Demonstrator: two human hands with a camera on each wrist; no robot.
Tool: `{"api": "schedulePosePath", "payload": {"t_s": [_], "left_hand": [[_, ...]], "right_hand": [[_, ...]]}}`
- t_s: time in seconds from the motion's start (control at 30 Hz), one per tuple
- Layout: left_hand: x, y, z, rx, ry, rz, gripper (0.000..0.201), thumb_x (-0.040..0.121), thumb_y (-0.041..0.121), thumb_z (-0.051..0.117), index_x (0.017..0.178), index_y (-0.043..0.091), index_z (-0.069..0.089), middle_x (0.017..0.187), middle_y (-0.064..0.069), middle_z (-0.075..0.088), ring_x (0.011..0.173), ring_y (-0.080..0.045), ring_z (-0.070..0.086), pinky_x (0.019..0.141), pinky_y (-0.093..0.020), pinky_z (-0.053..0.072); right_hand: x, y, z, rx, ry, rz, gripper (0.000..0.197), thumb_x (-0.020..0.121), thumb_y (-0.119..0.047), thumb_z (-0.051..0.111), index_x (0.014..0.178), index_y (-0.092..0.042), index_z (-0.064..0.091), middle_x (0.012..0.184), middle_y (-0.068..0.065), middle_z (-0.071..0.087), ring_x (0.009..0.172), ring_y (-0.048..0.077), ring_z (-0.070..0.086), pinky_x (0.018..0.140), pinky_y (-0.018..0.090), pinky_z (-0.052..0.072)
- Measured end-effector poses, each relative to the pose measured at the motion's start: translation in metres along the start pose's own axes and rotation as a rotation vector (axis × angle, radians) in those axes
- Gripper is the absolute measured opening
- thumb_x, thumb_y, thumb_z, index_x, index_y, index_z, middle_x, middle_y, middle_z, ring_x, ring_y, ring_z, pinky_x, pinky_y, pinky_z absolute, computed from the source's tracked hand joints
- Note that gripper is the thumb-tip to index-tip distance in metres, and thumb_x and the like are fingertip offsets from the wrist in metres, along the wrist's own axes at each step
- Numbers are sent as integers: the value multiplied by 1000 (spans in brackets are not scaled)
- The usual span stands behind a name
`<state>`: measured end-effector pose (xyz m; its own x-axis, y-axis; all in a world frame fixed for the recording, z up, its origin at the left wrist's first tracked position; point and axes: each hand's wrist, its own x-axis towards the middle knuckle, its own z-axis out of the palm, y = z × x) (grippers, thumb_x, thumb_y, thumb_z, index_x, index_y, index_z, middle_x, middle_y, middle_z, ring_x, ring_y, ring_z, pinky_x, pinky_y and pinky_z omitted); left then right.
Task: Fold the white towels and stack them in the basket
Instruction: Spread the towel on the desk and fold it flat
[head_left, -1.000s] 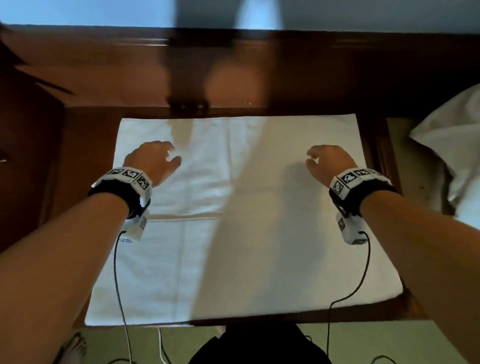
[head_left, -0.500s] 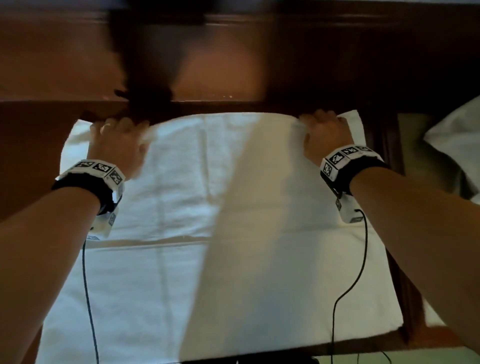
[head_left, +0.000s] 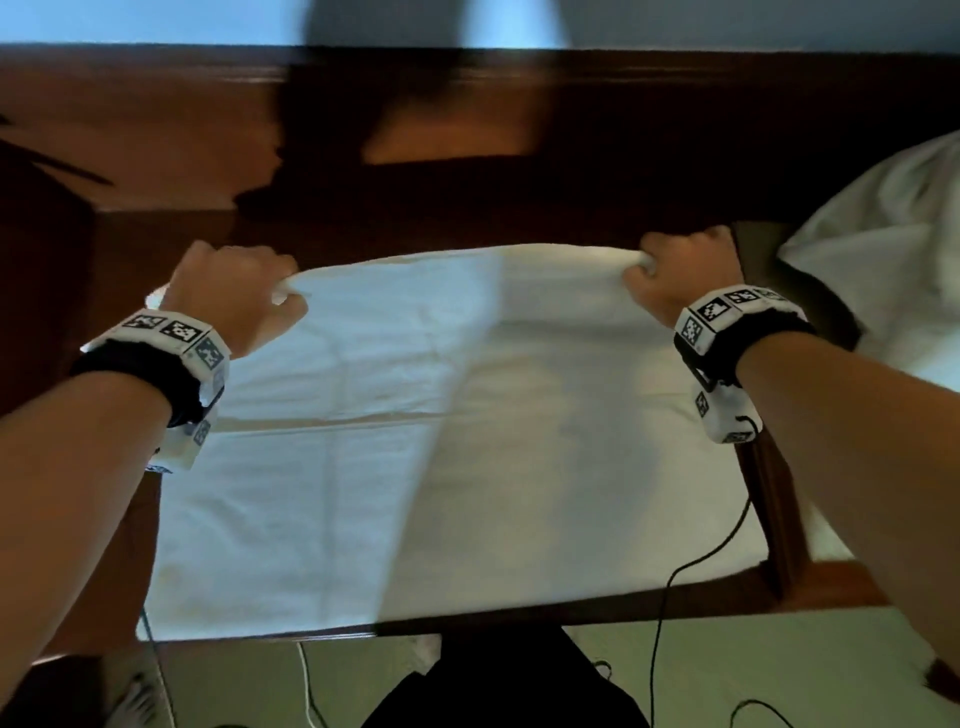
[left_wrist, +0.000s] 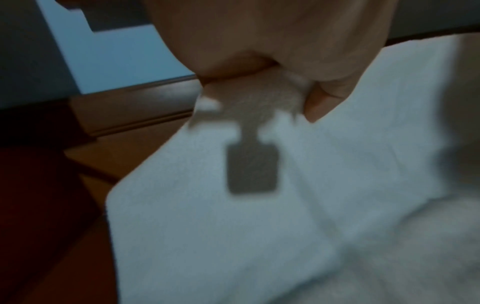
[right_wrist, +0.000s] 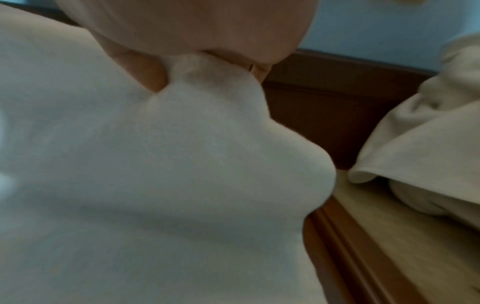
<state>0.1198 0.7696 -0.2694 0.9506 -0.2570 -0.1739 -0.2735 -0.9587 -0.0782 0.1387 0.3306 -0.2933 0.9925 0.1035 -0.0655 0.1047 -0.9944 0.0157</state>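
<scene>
The left hand (head_left: 236, 291) is now clamped on the far left corner of the towel (head_left: 415, 441), fingers and thumb curled round a bunch of cloth; half a second ago it only lay over that corner, and a second ago it hovered curled over the middle of the cloth without holding anything. The left wrist view shows the pinch plainly, with a grey tag (left_wrist: 252, 168) hanging from the cloth just below the thumb.

Between the two hands the far edge has come up off the bench (head_left: 831, 592) and sags in a shallow curve, while the near part of the towel lies flat and spread below the wrists (a faint crease runs across it just under the left wrist).

The right hand (head_left: 680, 280) has made the same change: it is closed tight on the far right corner, the cloth bulging out beneath its fingers in the right wrist view. Beyond that hand, to its outer side, lies a heap of white cloth (head_left: 883, 249).

With both far corners gripped and lifted, the first fold looks under way: I judge the edge is to be drawn toward the body. No basket shows in any view.
</scene>
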Motion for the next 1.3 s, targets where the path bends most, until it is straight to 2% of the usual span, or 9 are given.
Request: {"api": "schedulePosePath", "payload": {"t_s": [0.23,0.4,0.63,0.77,0.9,1.0,1.1,1.2,1.3], "left_hand": [[-126,21,11,79,221,42,15,77,19,77,86,10,69,75,-11,55,70,-39,58,70,-48,37],[-207,45,58,29,239,11,22,79,19,71,99,12,73,85,-14,60,78,-40,59,72,-48,37],[-274,76,146,-18,-20,30,25,78,18,69,103,17,68,80,-8,58,70,-32,60,69,-48,41],[-272,91,157,-45,-57,14,47,78,23,72,123,14,63,103,-17,61,87,-39,60,72,-51,46],[-262,98,172,-99,-91,31,51,93,24,58,142,10,53,142,-31,46,118,-56,52,79,-63,54],[-237,90,166,-211,-156,-52,54,100,25,48,153,18,39,159,-24,29,139,-52,35,99,-63,47],[-211,73,158,-294,-101,-60,51,99,15,53,149,15,44,155,-24,37,135,-52,40,99,-66,46],[-223,67,164,-260,3,-3,49,98,11,52,147,13,47,150,-22,45,128,-52,48,97,-67,46],[-248,75,173,-229,-57,26,55,96,29,37,150,21,43,157,-15,38,135,-52,42,100,-70,39]], "right_hand": [[-127,-6,-18,-13,40,21,23,80,-39,36,71,-20,47,63,-2,47,63,24,44,93,45,28],[-213,-15,6,-12,81,49,25,78,-36,44,77,-15,58,79,3,58,80,28,54,90,44,25],[-295,-25,74,-220,-434,92,26,86,-26,55,112,-21,56,115,4,56,113,28,46,100,52,24],[-313,-21,90,-210,-295,63,31,72,-12,71,102,-16,64,103,10,59,95,35,55,88,53,38],[-301,-16,99,-76,-334,-32,59,71,-1,68,129,-6,56,138,25,50,123,45,51,92,57,47],[-268,-11,103,31,-373,-11,63,82,1,57,143,-3,44,151,27,35,137,47,36,104,57,43],[-241,-9,100,161,-242,-21,55,86,3,47,140,-3,48,149,25,40,135,46,41,104,58,43],[-250,2,109,194,-49,-70,61,78,15,60,136,-4,55,143,23,50,128,48,50,99,59,47],[-271,8,122,142,-157,-108,72,79,12,58,144,-15,47,153,15,41,138,44,39,103,60,43]]}}
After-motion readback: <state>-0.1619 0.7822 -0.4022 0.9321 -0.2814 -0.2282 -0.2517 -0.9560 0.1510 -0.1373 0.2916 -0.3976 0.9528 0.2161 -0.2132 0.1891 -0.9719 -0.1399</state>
